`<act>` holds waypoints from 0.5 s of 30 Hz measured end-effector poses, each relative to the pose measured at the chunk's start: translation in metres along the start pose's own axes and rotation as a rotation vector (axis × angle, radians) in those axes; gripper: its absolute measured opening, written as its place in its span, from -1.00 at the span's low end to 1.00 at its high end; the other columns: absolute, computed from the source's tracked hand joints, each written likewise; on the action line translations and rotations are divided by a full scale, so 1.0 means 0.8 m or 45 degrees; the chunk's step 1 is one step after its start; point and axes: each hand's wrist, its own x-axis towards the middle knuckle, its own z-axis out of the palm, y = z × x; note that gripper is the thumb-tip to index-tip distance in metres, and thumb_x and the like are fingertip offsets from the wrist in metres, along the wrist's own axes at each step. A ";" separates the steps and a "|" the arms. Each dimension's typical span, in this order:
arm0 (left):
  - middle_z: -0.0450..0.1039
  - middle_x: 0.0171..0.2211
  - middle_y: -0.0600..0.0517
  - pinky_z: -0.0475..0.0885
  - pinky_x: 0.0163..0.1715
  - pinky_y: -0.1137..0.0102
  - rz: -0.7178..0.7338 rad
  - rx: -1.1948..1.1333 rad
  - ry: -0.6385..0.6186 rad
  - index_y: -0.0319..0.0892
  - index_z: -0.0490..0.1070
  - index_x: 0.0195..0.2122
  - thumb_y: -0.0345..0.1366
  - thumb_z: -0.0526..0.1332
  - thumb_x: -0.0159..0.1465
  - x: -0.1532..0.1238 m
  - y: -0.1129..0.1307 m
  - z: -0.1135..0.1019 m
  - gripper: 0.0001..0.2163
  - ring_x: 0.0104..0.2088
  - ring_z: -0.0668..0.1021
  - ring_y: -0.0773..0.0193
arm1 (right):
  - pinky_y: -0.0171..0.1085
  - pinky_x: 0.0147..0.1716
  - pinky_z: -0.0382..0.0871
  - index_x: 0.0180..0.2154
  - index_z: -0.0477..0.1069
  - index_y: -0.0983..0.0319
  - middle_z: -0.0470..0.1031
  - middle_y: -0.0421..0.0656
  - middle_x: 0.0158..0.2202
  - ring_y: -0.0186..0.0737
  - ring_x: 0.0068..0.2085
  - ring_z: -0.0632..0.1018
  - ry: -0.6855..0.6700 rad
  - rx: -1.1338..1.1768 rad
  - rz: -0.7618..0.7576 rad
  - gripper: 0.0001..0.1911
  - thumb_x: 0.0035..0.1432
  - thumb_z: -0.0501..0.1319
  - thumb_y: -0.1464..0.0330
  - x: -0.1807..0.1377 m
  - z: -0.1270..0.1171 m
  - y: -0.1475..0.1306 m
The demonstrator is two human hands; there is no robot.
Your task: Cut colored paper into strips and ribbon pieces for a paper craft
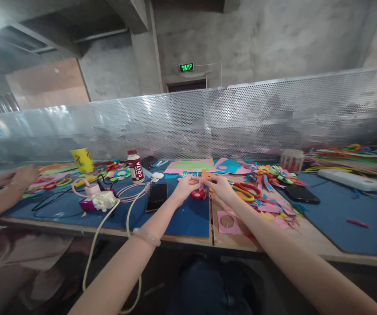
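Note:
Over the front of the blue mat (188, 225), my left hand (185, 189) and my right hand (221, 187) meet with their fingertips pinched together. Between them is a small pink paper piece (201, 181), its exact shape too small to make out. Just beneath the fingers a red object (199, 194) shows, partly covered. A phone (156, 197) lies left of my left hand. Close to my right hand are looped red and yellow strips (246, 191) and a pink square with a round hole (228, 222).
A maroon Costa bottle (136, 167), a yellow cup (82, 160) and a cabled power strip (98, 201) stand to the left. Another person's hands (22, 177) work at far left. Paper scraps (275, 208) and a black phone (301, 194) lie right. A perforated metal screen (175, 127) runs behind.

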 end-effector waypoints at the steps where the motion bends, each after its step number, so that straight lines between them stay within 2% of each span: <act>1: 0.47 -0.56 0.02 0.34 -0.36 0.39 -0.001 0.005 0.000 -0.28 0.37 -0.42 -0.22 0.35 -0.05 -0.001 0.001 0.001 -0.74 -0.50 0.49 0.32 | -0.31 -0.35 0.28 -0.47 0.50 0.30 0.54 -0.11 -0.43 -0.24 -0.39 0.48 -0.006 0.003 -0.004 -0.72 -0.02 0.18 0.21 0.000 0.000 -0.001; 4: 0.48 -0.49 -0.01 0.35 -0.35 0.39 0.012 0.015 0.072 -0.27 0.38 -0.40 -0.25 0.33 -0.04 0.001 0.003 0.000 -0.76 -0.45 0.50 0.30 | -0.34 -0.41 0.24 -0.47 0.49 0.30 0.49 -0.16 -0.48 -0.29 -0.43 0.43 0.000 0.005 -0.003 -0.70 -0.02 0.18 0.18 0.001 -0.003 0.000; 7: 0.47 -0.39 -0.01 0.36 -0.34 0.40 0.087 0.016 0.255 -0.24 0.37 -0.35 -0.27 0.26 0.02 0.003 0.012 -0.003 -0.80 -0.36 0.50 0.28 | -0.36 -0.52 0.14 -0.50 0.45 0.29 0.34 -0.26 -0.62 -0.37 -0.55 0.31 0.036 0.003 0.022 -0.66 -0.03 0.18 0.12 0.003 -0.008 0.004; 9: 0.43 -0.43 0.02 0.34 -0.38 0.42 0.171 0.014 0.399 -0.22 0.34 -0.38 -0.26 0.20 0.08 -0.005 0.031 0.000 -0.85 -0.37 0.47 0.30 | -0.36 -0.57 0.08 -0.53 0.41 0.28 0.23 -0.31 -0.67 -0.41 -0.60 0.22 0.068 0.012 0.043 -0.64 -0.03 0.17 0.09 0.005 -0.009 0.007; 10: 0.40 -0.47 0.05 0.32 -0.41 0.43 0.217 0.009 0.458 -0.20 0.32 -0.41 -0.25 0.17 0.11 -0.014 0.044 0.005 -0.87 -0.41 0.45 0.32 | -0.37 -0.59 0.06 -0.53 0.39 0.27 0.20 -0.32 -0.68 -0.42 -0.61 0.19 0.084 0.020 0.051 -0.63 -0.03 0.16 0.08 0.006 -0.009 0.008; 12: 0.34 -0.54 0.08 0.30 -0.45 0.42 0.327 -0.026 0.478 -0.16 0.29 -0.49 -0.22 0.12 0.16 -0.046 0.079 0.021 -0.85 -0.48 0.40 0.36 | -0.37 -0.61 0.03 -0.55 0.36 0.26 0.15 -0.34 -0.68 -0.43 -0.62 0.15 0.108 0.036 0.062 -0.63 -0.03 0.16 0.07 0.008 -0.009 0.010; 14: 0.32 -0.57 0.07 0.31 -0.46 0.38 0.492 -0.146 0.378 -0.12 0.29 -0.54 -0.24 0.12 0.17 -0.090 0.116 0.038 -0.84 -0.50 0.39 0.34 | -0.37 -0.62 0.01 -0.56 0.34 0.25 0.11 -0.35 -0.69 -0.43 -0.63 0.13 0.118 0.050 0.068 -0.63 -0.03 0.15 0.07 0.008 -0.008 0.010; 15: 0.33 -0.58 0.06 0.33 -0.47 0.35 0.510 -0.162 0.337 -0.10 0.30 -0.54 -0.22 0.12 0.17 -0.113 0.133 0.045 -0.83 -0.50 0.41 0.30 | -0.37 -0.62 0.01 -0.56 0.34 0.25 0.10 -0.34 -0.69 -0.43 -0.63 0.13 0.120 0.057 0.071 -0.63 -0.03 0.15 0.07 0.009 -0.008 0.010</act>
